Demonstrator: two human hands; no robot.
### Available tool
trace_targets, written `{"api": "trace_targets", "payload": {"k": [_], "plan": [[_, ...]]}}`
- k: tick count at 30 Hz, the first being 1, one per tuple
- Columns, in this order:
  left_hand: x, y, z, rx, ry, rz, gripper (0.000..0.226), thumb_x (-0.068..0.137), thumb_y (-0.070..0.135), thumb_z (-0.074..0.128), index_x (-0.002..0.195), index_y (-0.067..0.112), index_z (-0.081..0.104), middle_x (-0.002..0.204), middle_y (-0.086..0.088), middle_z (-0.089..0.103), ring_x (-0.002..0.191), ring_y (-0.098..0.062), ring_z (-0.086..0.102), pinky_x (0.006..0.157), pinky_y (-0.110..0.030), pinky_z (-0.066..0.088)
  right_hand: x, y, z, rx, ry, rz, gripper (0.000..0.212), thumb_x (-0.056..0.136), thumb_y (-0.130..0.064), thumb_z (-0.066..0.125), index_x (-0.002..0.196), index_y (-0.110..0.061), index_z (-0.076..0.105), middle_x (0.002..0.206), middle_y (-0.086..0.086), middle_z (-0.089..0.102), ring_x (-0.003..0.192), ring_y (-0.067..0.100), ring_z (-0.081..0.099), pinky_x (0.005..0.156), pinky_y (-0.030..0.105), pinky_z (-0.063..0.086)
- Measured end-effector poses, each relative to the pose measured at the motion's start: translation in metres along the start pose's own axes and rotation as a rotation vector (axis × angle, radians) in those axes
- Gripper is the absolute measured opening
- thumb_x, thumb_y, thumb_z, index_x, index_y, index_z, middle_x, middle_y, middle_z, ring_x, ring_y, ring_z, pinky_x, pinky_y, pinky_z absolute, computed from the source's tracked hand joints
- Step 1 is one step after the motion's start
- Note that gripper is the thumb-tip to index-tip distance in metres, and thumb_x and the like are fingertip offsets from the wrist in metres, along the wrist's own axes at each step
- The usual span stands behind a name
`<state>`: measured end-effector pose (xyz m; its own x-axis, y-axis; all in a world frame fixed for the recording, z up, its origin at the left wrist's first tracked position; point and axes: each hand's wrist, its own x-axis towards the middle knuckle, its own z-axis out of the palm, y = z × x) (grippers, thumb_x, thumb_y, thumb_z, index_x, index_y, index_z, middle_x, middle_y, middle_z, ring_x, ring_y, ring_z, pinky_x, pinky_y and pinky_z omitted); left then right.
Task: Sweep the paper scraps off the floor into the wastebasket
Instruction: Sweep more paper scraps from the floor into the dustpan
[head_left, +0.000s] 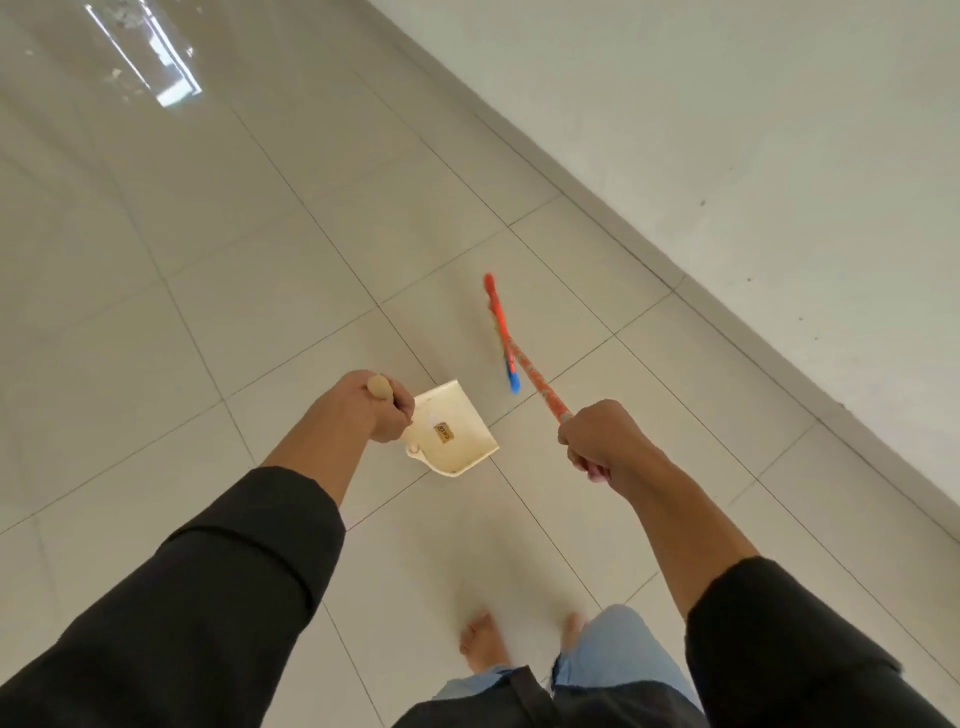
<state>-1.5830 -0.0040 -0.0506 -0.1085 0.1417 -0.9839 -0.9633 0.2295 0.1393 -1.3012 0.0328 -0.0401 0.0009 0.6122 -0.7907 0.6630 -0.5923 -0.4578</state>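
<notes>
My left hand was clenched round the wooden handle of a cream dustpan, the rounded end of the handle poking up above my knuckles. The pan hung just below and to the right of that fist, its open mouth turned away from me toward the far side of the floor, a small brown label showing on its inner face. I could not tell whether the pan touched the tiles or hung clear of them.

My right hand was grasping the orange shaft of a broom, fingers curled tight round it near its upper end. The shaft ran away from me and leftward, down to the broom head, a narrow strip seen edge-on, red at its far tip and blue at the near one. The head was near the pan's far right corner but apart from it, and blurred.

The floor was pale, glossy square tiles with thin grout lines. Its right edge met a white wall along a low skirting, running diagonally. A bright window reflection lay on the tiles toward the far left corner. Black sleeves covered both my forearms to below the wrist. My bare feet stood on the near tiles, light blue trouser legs above them.
</notes>
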Motion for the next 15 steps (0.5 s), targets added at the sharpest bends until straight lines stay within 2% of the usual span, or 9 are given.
{"api": "trace_targets", "payload": {"k": [1,4,5,7,8,9,12,13,15], "plan": [[-0.008,0.011,0.005,-0.188,-0.172,0.031,0.047,0.089,-0.003,0.049,0.135,-0.005,0.044,0.049,-0.006,0.047,0.030,-0.014,0.035,0.037,-0.015,0.033,0.006,-0.020,0.000,0.017,0.003,-0.016,0.022,0.088,-0.003,0.048,0.102,0.004,0.064,0.063,0.010,0.055,0.035,0.014,0.042,0.039,0.020,0.032],[-0.011,0.046,0.027,-0.210,-0.006,0.014,0.050,0.097,0.011,0.049,0.147,0.008,0.043,0.044,-0.007,0.048,0.027,-0.015,0.039,0.037,-0.015,0.035,0.025,-0.078,-0.003,0.060,0.006,-0.065,0.019,0.086,-0.001,0.051,0.100,0.006,0.063,0.061,0.011,0.053,0.041,0.016,0.040,0.040,0.022,0.031],[-0.012,0.064,0.041,-0.236,-0.011,0.017,0.050,0.098,0.013,0.049,0.147,0.009,0.043,0.046,-0.009,0.050,0.027,-0.015,0.039,0.037,-0.015,0.035,0.035,-0.102,-0.005,0.066,0.004,-0.085,0.018,0.086,-0.001,0.052,0.099,0.006,0.063,0.061,0.011,0.053,0.041,0.016,0.039,0.040,0.022,0.031],[-0.014,0.095,0.068,-0.217,-0.066,0.021,0.047,0.098,0.010,0.049,0.144,0.005,0.045,0.064,-0.019,0.057,0.027,-0.014,0.039,0.038,-0.016,0.036,0.060,-0.146,-0.006,0.076,0.001,-0.116,0.017,0.085,-0.001,0.053,0.096,0.007,0.063,0.058,0.011,0.052,0.041,0.016,0.037,0.041,0.023,0.030],[-0.018,0.111,0.083,-0.204,-0.054,0.060,0.045,0.098,0.008,0.049,0.142,0.002,0.046,0.078,-0.021,0.059,0.027,-0.014,0.038,0.037,-0.016,0.036,0.074,-0.172,-0.007,0.087,-0.001,-0.138,0.016,0.085,-0.001,0.054,0.095,0.007,0.064,0.056,0.010,0.051,0.041,0.017,0.037,0.041,0.023,0.030],[-0.019,0.125,0.096,-0.247,-0.073,0.065,0.044,0.097,0.006,0.048,0.141,-0.001,0.046,0.082,-0.018,0.060,0.028,-0.013,0.038,0.037,-0.016,0.036,0.085,-0.191,-0.007,0.095,0.001,-0.159,0.015,0.085,-0.001,0.055,0.094,0.007,0.064,0.056,0.010,0.051,0.041,0.017,0.037,0.041,0.023,0.031],[-0.017,0.188,0.140,-0.324,-0.138,0.082,0.043,0.098,0.002,0.046,0.141,-0.006,0.043,0.054,-0.016,0.056,0.032,-0.009,0.035,0.042,-0.012,0.038,0.133,-0.279,-0.003,0.109,-0.033,-0.186,0.013,0.085,-0.001,0.054,0.093,0.004,0.063,0.059,0.011,0.053,0.046,0.018,0.040,0.042,0.023,0.032],[-0.018,0.207,0.151,-0.351,-0.133,0.091,0.042,0.098,0.001,0.046,0.140,-0.004,0.046,0.056,-0.016,0.056,0.032,-0.008,0.036,0.042,-0.012,0.039,0.144,-0.304,-0.003,0.124,-0.041,-0.190,0.012,0.086,-0.001,0.054,0.093,0.004,0.063,0.060,0.011,0.053,0.047,0.018,0.040,0.041,0.023,0.032],[-0.022,0.252,0.176,-0.416,-0.225,0.076,0.041,0.099,0.002,0.048,0.140,0.000,0.050,0.059,-0.013,0.054,0.033,-0.007,0.036,0.039,-0.012,0.040,0.168,-0.375,-0.002,0.108,-0.090,-0.208,0.010,0.087,0.000,0.055,0.093,0.002,0.062,0.060,0.011,0.053,0.047,0.017,0.040,0.039,0.021,0.031]]}}
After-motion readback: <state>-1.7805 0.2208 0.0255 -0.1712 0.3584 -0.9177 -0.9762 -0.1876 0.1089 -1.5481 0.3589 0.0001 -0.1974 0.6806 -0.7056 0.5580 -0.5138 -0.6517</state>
